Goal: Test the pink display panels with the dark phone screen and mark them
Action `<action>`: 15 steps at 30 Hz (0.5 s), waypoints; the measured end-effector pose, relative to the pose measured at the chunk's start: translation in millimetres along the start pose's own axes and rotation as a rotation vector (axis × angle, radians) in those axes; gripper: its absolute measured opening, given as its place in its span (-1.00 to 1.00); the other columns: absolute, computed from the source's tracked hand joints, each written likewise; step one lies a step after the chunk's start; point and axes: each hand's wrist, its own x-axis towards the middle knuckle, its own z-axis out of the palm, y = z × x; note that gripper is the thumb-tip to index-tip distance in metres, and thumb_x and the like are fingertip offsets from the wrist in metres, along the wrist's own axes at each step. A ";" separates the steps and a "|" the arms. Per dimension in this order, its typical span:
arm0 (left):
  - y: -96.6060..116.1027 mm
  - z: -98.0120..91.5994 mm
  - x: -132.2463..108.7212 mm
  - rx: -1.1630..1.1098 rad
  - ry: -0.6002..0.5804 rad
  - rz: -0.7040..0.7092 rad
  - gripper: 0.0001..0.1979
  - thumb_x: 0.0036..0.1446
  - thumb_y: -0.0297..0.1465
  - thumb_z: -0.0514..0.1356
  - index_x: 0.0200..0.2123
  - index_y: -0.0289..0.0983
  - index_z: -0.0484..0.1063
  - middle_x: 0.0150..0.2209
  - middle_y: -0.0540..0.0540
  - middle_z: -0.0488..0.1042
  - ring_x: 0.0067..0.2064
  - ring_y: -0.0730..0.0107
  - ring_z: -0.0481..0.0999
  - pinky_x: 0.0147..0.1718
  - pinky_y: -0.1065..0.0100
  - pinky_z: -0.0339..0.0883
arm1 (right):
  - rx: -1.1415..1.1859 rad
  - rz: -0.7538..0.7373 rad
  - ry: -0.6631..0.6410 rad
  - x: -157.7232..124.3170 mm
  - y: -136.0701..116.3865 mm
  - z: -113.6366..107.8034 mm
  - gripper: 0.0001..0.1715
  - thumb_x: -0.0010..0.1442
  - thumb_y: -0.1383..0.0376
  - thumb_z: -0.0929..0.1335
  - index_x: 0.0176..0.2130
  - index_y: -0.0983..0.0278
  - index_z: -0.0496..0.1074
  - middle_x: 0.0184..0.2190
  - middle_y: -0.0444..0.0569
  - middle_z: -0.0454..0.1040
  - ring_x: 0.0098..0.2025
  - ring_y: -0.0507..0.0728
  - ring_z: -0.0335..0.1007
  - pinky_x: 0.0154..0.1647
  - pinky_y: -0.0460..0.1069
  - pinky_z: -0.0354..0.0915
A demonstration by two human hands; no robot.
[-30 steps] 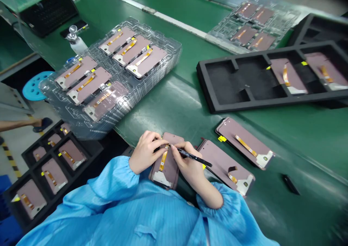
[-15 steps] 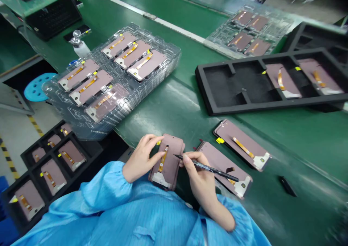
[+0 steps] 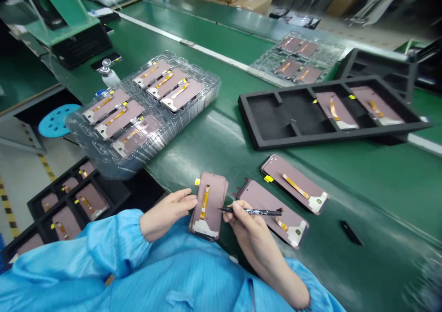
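Note:
A stack of phone screens (image 3: 214,206) lies at the table's near edge, backs up, with an orange flex cable and a yellow tab on the top one. At its left edge is my left hand (image 3: 169,213), fingers stretched out and holding nothing. Pinched in my right hand (image 3: 247,227) is a black marker pen (image 3: 260,211), its tip pointing left over the top screen's back; whether it touches cannot be made out. Right of this hand lie a second stack of screens (image 3: 262,201) and a third stack (image 3: 297,178). The black pen cap (image 3: 351,232) lies farther right.
Clear plastic trays (image 3: 193,107) holding screens are piled at the left. A black foam tray (image 3: 272,141) with two screens stands at the right, and another foam tray (image 3: 113,194) sits low at the left. A pump bottle (image 3: 109,76) stands behind the plastic trays.
My left hand has drawn back to the left, off the top screen. My right hand still holds the pen, which now lies flatter. The view has tilted up and shifted right.

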 end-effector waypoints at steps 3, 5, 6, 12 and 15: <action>2.2 2.4 11.3 0.171 -0.125 0.061 -0.51 0.10 -0.18 0.26 0.04 -0.32 0.39 0.02 -0.23 0.49 0.08 0.05 0.44 0.07 0.08 0.26 | 0.012 -0.017 -0.020 2.1 1.8 -2.7 -0.64 0.05 0.04 0.50 -0.45 0.24 0.41 -0.52 -0.14 0.39 -0.38 0.07 0.27 -0.25 -0.03 0.22; 0.1 4.1 20.1 0.352 -0.124 0.160 -0.58 0.09 -0.16 0.26 -0.08 -0.33 0.44 -0.11 -0.19 0.53 -0.01 0.06 0.48 0.00 0.11 0.31 | 0.022 -0.025 -0.037 3.8 3.5 -3.0 -0.63 0.05 0.05 0.50 -0.46 0.24 0.40 -0.52 -0.14 0.39 -0.38 0.06 0.27 -0.25 -0.04 0.22; -2.2 4.9 25.0 0.434 -0.088 0.216 -0.60 0.07 -0.16 0.27 -0.11 -0.32 0.44 -0.14 -0.17 0.53 -0.03 0.07 0.48 0.00 0.12 0.31 | 0.025 -0.029 -0.045 4.7 4.3 -3.1 -0.63 0.05 0.04 0.50 -0.46 0.25 0.40 -0.52 -0.14 0.39 -0.38 0.06 0.27 -0.26 -0.04 0.22; -15.6 3.2 47.4 0.290 -0.060 0.257 -0.53 0.01 -0.16 0.31 -0.08 -0.29 0.33 -0.20 -0.13 0.51 -0.15 0.17 0.52 -0.15 0.18 0.38 | -0.109 -0.122 -0.089 2.8 6.8 -11.8 -0.61 0.09 0.00 0.45 -0.46 0.24 0.38 -0.53 -0.13 0.36 -0.41 0.08 0.26 -0.18 0.05 0.29; -7.1 -16.5 34.0 0.099 -0.169 0.213 -0.51 -0.01 -0.17 0.35 -0.06 -0.26 0.35 -0.18 -0.11 0.52 -0.19 0.28 0.54 -0.20 0.28 0.40 | -0.232 -0.237 -0.149 -6.4 6.0 -18.9 -0.65 0.17 0.05 0.40 -0.48 0.22 0.38 -0.54 -0.15 0.35 -0.43 0.08 0.27 0.19 0.22 0.13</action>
